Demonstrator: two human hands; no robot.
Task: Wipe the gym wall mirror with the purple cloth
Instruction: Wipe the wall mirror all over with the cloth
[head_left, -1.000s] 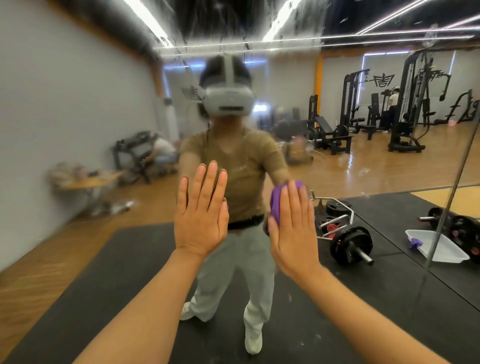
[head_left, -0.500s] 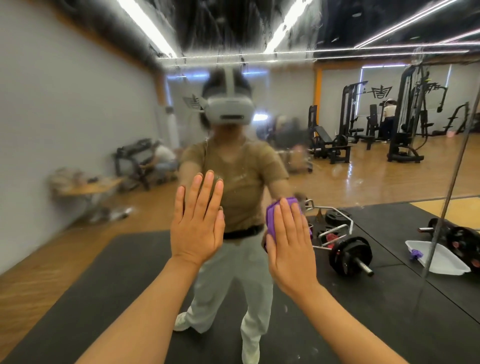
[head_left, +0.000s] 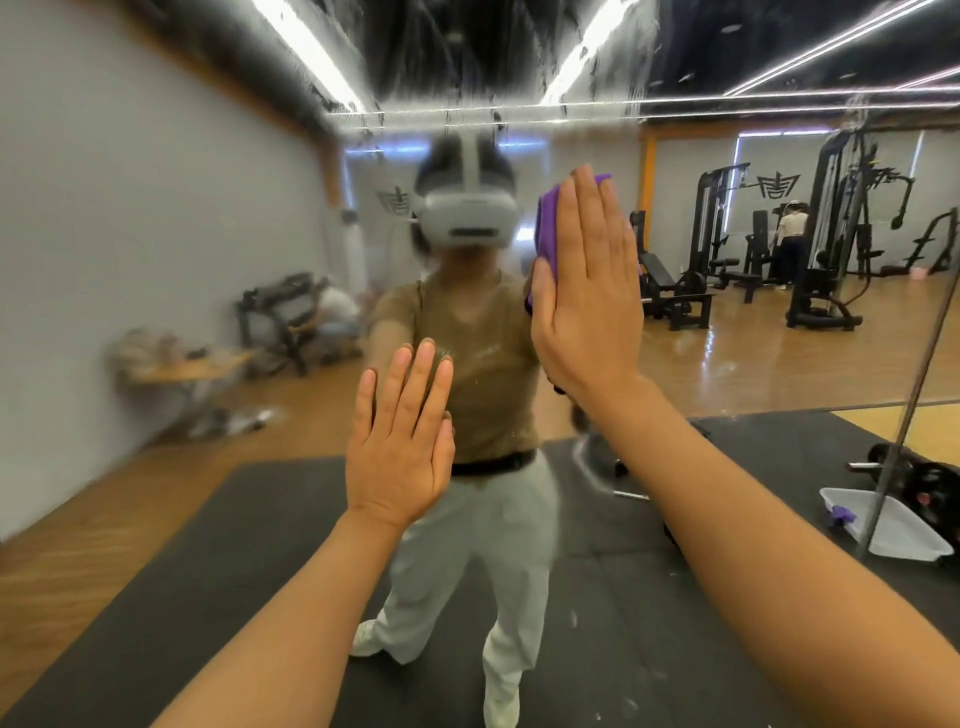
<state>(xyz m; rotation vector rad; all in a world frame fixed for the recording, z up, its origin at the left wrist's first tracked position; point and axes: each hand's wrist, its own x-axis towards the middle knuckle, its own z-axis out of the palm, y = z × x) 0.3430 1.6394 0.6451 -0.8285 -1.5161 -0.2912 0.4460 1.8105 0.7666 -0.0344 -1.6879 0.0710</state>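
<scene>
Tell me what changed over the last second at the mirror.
The right hand slid the purple cloth up the mirror, from waist level of the reflection to beside its head. It still presses the cloth flat with straight fingers. The left hand stayed flat on the glass at about the same spot. The white tray on the floor has not moved.

Wall mirror (head_left: 156, 234): large, upright, fills the view; upper area streaked and smeary, left portion hazy. Purple cloth (head_left: 546, 234): bunched, pressed flat against the glass up by the reflected headset (mostly covered, only its left and top edges show).
</scene>
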